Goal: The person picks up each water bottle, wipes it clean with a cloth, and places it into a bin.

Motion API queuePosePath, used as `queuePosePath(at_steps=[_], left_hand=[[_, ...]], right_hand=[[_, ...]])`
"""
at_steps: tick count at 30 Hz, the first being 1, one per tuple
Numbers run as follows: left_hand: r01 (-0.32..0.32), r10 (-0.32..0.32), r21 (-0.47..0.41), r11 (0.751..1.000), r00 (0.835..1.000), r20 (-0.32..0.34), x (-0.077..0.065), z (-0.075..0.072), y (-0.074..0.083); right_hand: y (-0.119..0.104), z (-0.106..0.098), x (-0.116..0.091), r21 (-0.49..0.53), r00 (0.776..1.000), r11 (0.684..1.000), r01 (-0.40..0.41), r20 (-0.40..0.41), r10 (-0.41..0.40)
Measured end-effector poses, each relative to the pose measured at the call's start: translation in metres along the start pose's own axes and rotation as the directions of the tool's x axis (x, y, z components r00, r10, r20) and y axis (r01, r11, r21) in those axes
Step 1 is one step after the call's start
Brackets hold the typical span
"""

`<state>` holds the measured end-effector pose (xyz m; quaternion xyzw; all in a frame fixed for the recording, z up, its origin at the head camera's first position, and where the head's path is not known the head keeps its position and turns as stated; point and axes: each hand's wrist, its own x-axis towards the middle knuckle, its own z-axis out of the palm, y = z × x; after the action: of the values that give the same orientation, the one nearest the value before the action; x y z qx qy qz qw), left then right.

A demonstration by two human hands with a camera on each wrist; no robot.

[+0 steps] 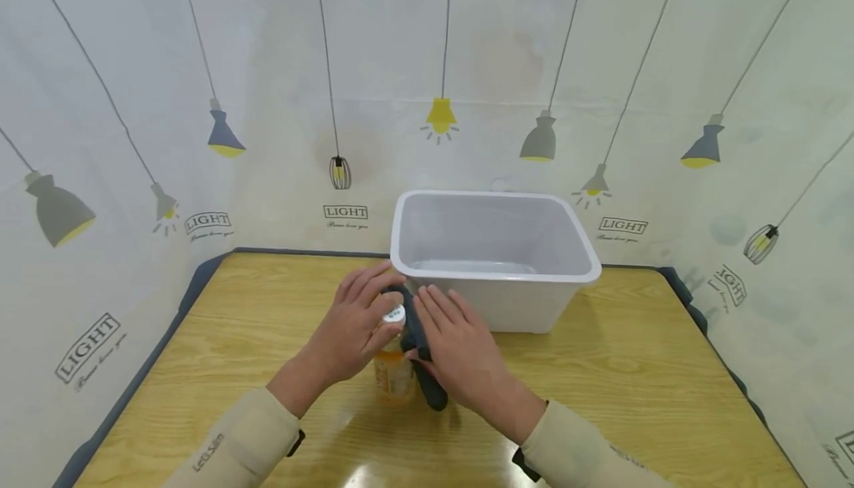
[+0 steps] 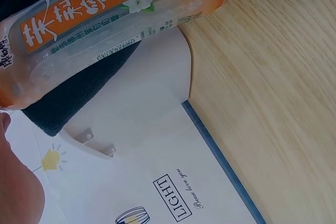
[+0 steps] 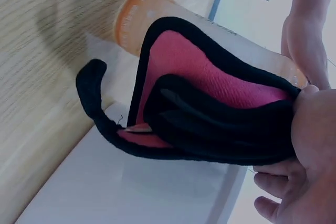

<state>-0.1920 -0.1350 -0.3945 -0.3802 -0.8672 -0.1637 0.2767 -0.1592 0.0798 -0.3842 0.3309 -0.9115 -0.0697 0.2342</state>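
A clear bottle with an orange label (image 1: 394, 380) and a white cap (image 1: 394, 315) stands upright on the table. My left hand (image 1: 347, 328) holds it at the top, fingers curved around the cap and thumb on the near side. Against the bottle's right side is a black padded cloth piece with pink lining (image 3: 210, 72). My right hand (image 1: 467, 354) pinches this cloth between thumb and fingers. A narrow black strap (image 3: 90, 90) sticks out from its lower end. The label's large white characters show in the left wrist view.
Just behind both hands stands a white plastic bin (image 1: 514, 306), open at the top; no contents show inside it. The wooden table (image 1: 654, 369) is bordered by a wall covering (image 1: 387, 50) printed with hanging lamps.
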Motion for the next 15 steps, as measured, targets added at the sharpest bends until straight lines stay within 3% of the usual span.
queuePosePath(at_steps=[8,15], left_hand=[[0.008,-0.008,-0.009,1.0,1.0,0.002,0.001,0.0,0.0],[-0.007,0.006,-0.029,1.0,1.0,-0.02,0.002,0.0,0.001]], right_hand=[[0.001,0.009,-0.009,-0.018,0.999,1.0,0.011,0.03,-0.01],[-0.007,0.033,-0.021,-0.029,0.983,0.999,0.018,0.183,-0.013]])
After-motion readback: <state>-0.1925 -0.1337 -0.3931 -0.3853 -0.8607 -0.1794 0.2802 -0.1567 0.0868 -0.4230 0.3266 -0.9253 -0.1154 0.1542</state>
